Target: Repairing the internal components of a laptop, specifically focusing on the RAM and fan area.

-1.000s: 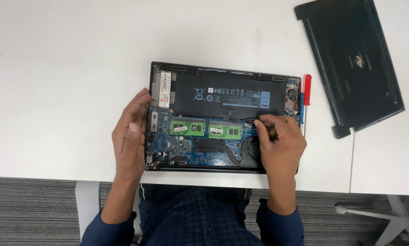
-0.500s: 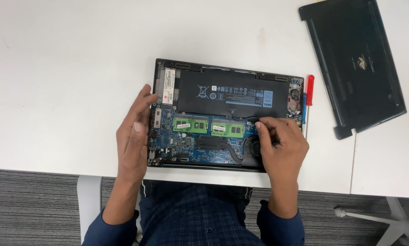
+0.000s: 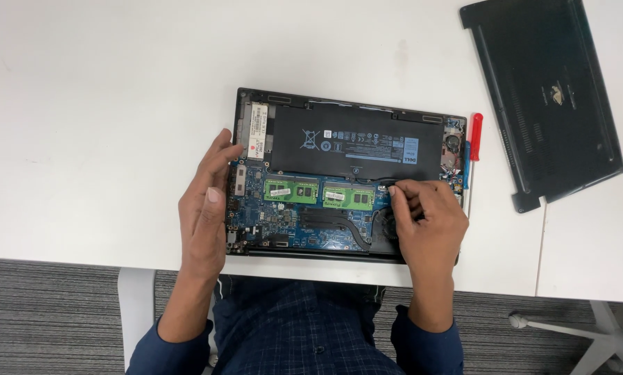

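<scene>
An opened laptop (image 3: 346,173) lies bottom-up on the white table (image 3: 103,104), showing a black battery (image 3: 353,142), two green memory modules (image 3: 318,193), a blue board and a fan. My left hand (image 3: 204,208) rests flat against the laptop's left edge, fingers together, holding nothing. My right hand (image 3: 426,219) sits over the fan at the laptop's right side, its fingertips pinched near a small black cable by the right memory module. Whether it grips the cable I cannot tell.
A red-handled screwdriver (image 3: 474,149) and a blue tool lie just right of the laptop. The removed black bottom cover (image 3: 544,97) lies at the upper right. A chair base (image 3: 603,333) stands on the grey carpet at lower right.
The view has shifted slightly. Both hands stay at the laptop's sides; the right hand's fingertips moved a little at the cable near the fan.
</scene>
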